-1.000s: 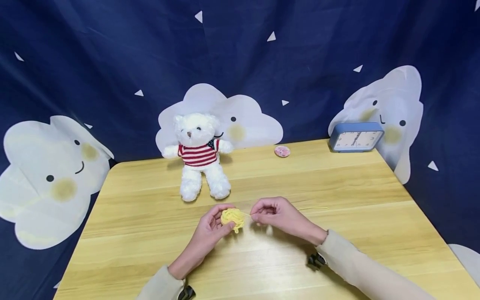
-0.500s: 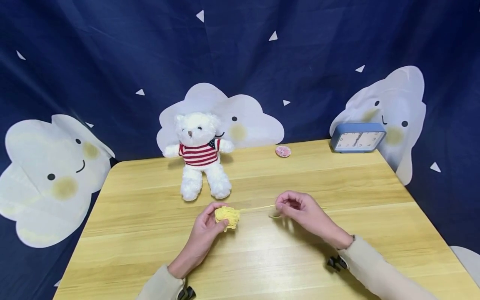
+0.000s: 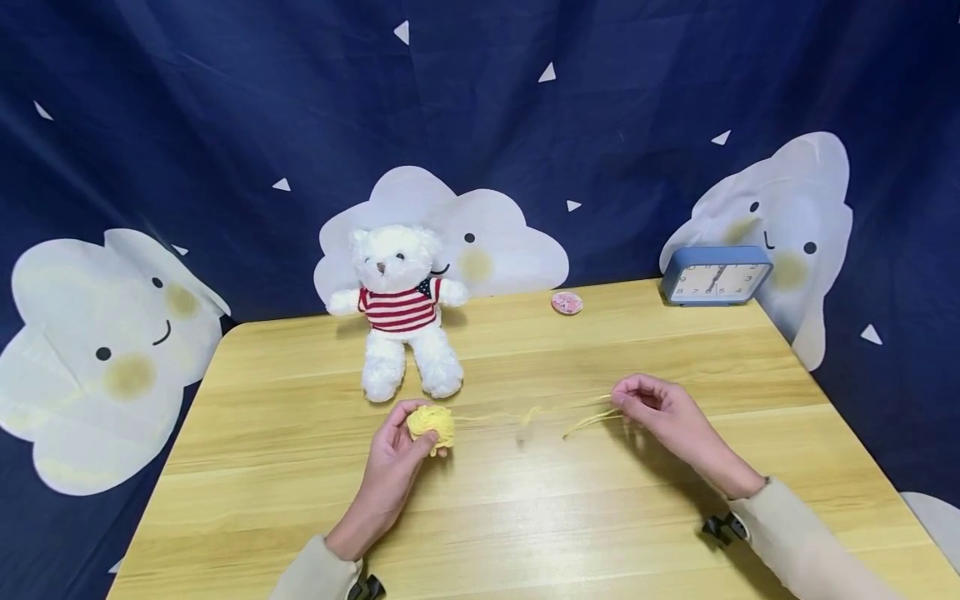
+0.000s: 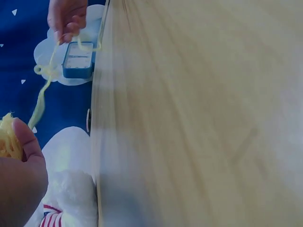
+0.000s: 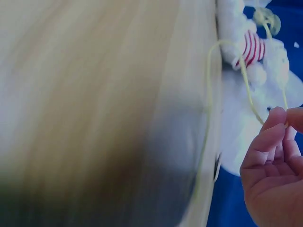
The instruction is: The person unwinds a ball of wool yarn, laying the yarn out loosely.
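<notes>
A small ball of yellow yarn [image 3: 431, 425] sits between the thumb and fingers of my left hand [image 3: 393, 458], held above the table. From it a strand of yarn [image 3: 487, 416] runs rightward, with a small tangle [image 3: 531, 414] partway along. My right hand [image 3: 671, 417] pinches the strand between thumb and fingertips, well to the right of the ball. A loose length hangs from that pinch, seen as a loop of yarn [image 5: 209, 71] in the right wrist view. In the left wrist view only part of the yarn ball [image 4: 9, 139] shows beside the thumb.
Behind the hands, a white teddy bear [image 3: 397, 312] in a striped shirt sits on the wooden table [image 3: 480, 533]. Near the back edge lie a round pink disc [image 3: 567, 302] and a blue clock [image 3: 716, 275]. A dark cloud-print curtain [image 3: 480, 100] hangs behind.
My right hand has moved right, away from the ball, drawing the strand out longer. My left hand has shifted slightly left with the ball. A tangle now shows in the strand.
</notes>
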`<action>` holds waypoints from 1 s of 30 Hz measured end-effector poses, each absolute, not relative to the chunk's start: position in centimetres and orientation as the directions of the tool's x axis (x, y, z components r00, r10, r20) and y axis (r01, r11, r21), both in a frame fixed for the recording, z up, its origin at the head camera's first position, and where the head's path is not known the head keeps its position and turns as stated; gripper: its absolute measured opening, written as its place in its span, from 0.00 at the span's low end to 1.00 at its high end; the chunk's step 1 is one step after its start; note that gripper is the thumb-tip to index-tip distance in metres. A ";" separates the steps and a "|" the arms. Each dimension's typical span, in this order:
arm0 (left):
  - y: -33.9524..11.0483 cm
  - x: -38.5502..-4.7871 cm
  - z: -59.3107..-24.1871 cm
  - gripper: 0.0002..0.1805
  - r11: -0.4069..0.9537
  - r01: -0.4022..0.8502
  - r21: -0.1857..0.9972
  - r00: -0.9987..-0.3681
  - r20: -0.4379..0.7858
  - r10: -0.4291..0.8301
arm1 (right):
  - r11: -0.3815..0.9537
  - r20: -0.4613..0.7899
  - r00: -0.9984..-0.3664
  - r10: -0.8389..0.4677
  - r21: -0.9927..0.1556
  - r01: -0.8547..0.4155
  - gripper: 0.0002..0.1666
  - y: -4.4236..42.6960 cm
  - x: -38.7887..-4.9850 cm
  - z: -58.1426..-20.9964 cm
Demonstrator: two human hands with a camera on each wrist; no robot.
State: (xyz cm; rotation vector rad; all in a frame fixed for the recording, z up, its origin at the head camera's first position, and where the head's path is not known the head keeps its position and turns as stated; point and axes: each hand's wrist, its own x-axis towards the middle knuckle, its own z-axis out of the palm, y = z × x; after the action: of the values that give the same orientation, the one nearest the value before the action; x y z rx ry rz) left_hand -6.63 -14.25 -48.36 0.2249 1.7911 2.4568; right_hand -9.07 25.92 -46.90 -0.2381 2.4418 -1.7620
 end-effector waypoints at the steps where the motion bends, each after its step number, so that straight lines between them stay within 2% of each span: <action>1: -14.4 -6.6 -48.3 0.24 -0.309 0.013 0.951 -0.987 0.061 0.147 | 0.324 -0.014 -0.983 -0.183 -0.945 -0.047 0.12 26.4 -9.0 -47.0; 12: -15.1 -6.3 -47.8 0.23 -0.322 0.027 0.946 -0.994 0.059 0.090 | 0.532 -0.080 -0.993 -0.090 -0.847 0.020 0.12 30.7 -9.8 -47.7; 20: -14.4 -6.4 -47.5 0.24 -0.320 0.020 0.947 -0.989 0.065 0.131 | 0.669 -0.139 -0.980 -0.141 -0.743 0.009 0.05 31.9 -10.3 -47.3; 25: -13.9 -6.6 -47.4 0.26 -0.322 0.030 0.946 -0.985 0.082 0.150 | 0.718 -0.126 -0.977 -0.173 -0.695 -0.038 0.03 31.4 -10.5 -47.2; 30: -13.5 -6.7 -47.3 0.25 -0.334 0.037 0.942 -0.980 0.099 0.173 | 0.695 -0.028 -0.986 -0.167 -0.712 -0.098 0.04 29.3 -10.3 -46.5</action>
State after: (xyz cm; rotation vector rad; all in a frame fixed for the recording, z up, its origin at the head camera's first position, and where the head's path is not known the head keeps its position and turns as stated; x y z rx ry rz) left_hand -6.70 -13.53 -47.32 0.2786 1.7607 2.4841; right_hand -10.30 29.30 -46.50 -0.2197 2.8087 -1.1716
